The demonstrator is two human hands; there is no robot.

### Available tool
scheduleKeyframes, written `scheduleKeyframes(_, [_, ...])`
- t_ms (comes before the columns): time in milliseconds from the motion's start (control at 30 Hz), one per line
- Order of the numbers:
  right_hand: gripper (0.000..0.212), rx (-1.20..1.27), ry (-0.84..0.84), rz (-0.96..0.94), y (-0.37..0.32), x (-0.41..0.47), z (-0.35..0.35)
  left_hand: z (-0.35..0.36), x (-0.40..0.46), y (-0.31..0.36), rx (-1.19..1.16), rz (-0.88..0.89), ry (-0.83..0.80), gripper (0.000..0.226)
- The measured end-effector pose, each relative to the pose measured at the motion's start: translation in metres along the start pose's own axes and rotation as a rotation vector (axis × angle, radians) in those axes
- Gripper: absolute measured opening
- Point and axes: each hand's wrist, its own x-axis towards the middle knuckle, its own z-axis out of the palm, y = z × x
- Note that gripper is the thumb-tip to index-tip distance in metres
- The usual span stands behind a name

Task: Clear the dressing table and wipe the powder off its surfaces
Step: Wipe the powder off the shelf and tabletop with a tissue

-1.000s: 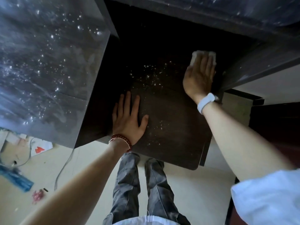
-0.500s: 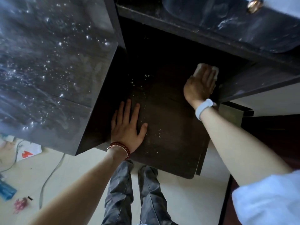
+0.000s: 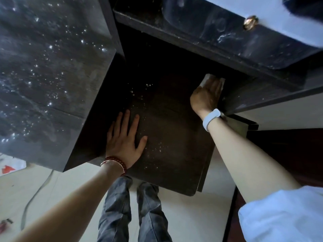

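- right hand (image 3: 207, 95) flat on cloth (image 3: 206, 79), fingers together; far corner of shelf (image 3: 174, 137)
- left hand (image 3: 125, 137) splayed, bracing
- powder (image 3: 157, 149) left mid-shelf; side top (image 3: 43, 67) unwiped

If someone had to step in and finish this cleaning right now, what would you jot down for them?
Left hand: flat, fingers spread, empty, braced on the lower shelf.
Right hand: pressing a white cloth onto the shelf's far right corner, under the drawer ledge.
Done: the strip by the right hand looks mostly clean.
Left: powder specks remain mid-shelf and near the front; the tall left top is heavily speckled, and the drawer front has white smears.
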Motion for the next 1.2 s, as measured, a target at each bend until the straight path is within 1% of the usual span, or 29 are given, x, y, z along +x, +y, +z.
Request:
scheduleKeyframes(67, [0.058, 0.080, -0.029, 0.141, -0.010, 0.011, -0.002, -0.001, 0.000, 0.000, 0.001, 0.001, 0.001, 0.074])
scheduleKeyframes(133, [0.060, 0.120, -0.015, 0.243, -0.022, 0.020, -0.002, -0.002, 0.000, 0.000, -0.010, 0.006, 0.001, 0.073])
scheduleKeyframes(167, [0.061, 0.114, 0.005, 0.265, -0.025, 0.023, -0.002, -0.003, -0.001, 0.000, -0.014, 0.009, -0.001, 0.073])
scheduleKeyframes(233, [0.059, 0.059, 0.037, 0.227, -0.022, 0.021, 0.001, -0.004, 0.000, 0.001, -0.026, 0.011, -0.006, 0.071])
scheduleKeyframes(300, [0.057, -0.021, 0.039, 0.057, -0.018, 0.008, 0.009, -0.006, -0.001, 0.000, -0.033, 0.019, -0.018, 0.069])
scheduleKeyframes(400, [0.056, -0.062, -0.009, -0.323, -0.035, -0.013, 0.032, -0.010, -0.006, -0.004, -0.038, 0.079, -0.021, 0.068])
scheduleKeyframes(433, [0.056, -0.061, -0.023, -0.424, -0.046, -0.016, 0.040, -0.012, -0.012, -0.005, -0.054, 0.093, -0.017, 0.067])
scheduleKeyframes(533, [0.056, -0.086, -0.055, -0.619, -0.069, -0.024, 0.049, -0.015, -0.036, -0.011, -0.112, 0.076, 0.034, 0.061])
scheduleKeyframes(567, [0.057, -0.100, -0.088, -0.681, -0.069, -0.034, 0.051, -0.015, -0.045, -0.014, -0.119, 0.069, 0.043, 0.059])
scheduleKeyframes(633, [0.058, -0.130, -0.191, -0.873, -0.060, -0.067, 0.057, -0.016, -0.062, -0.019, -0.108, 0.071, 0.046, 0.056])
scheduleKeyframes(700, [0.057, -0.195, -0.314, -1.079, -0.047, -0.109, 0.062, -0.016, -0.075, -0.024, -0.061, 0.089, 0.020, 0.054])
scheduleKeyframes(733, [0.057, -0.219, -0.357, -1.149, -0.041, -0.122, 0.063, -0.016, -0.078, -0.026, -0.032, 0.096, 0.003, 0.054])
scheduleKeyframes(767, [0.056, -0.210, -0.377, -1.170, -0.038, -0.125, 0.063, -0.016, -0.081, -0.028, -0.006, 0.100, -0.012, 0.054])
scheduleKeyframes(800, [0.057, -0.168, -0.386, -1.127, -0.039, -0.120, 0.061, -0.016, -0.081, -0.029, 0.012, 0.103, -0.022, 0.054])
scheduleKeyframes(833, [0.058, -0.127, -0.369, -1.037, -0.045, -0.112, 0.061, -0.016, -0.081, -0.030, 0.024, 0.103, -0.028, 0.054])
scheduleKeyframes(933, [0.057, -0.032, -0.210, -0.705, -0.073, -0.081, 0.061, -0.015, -0.080, -0.031, 0.048, 0.101, -0.023, 0.054])
scheduleKeyframes(1000, [0.053, 0.047, -0.104, -0.569, -0.092, -0.076, 0.063, -0.015, -0.080, -0.030, 0.041, 0.105, -0.018, 0.053])
scheduleKeyframes(1033, [0.052, 0.079, -0.068, -0.534, -0.099, -0.082, 0.066, -0.014, -0.080, -0.030, 0.035, 0.106, -0.013, 0.053])
scheduleKeyframes(1067, [0.052, 0.082, -0.064, -0.538, -0.103, -0.091, 0.069, -0.014, -0.081, -0.030, 0.026, 0.105, -0.009, 0.053])
scheduleKeyframes(1167, [0.057, -0.049, -0.118, -0.730, -0.098, -0.116, 0.079, -0.015, -0.080, -0.030, 0.001, 0.096, -0.011, 0.053])
scheduleKeyframes(1200, [0.057, -0.076, -0.128, -0.768, -0.095, -0.114, 0.080, -0.015, -0.080, -0.030, 0.000, 0.095, -0.012, 0.052])
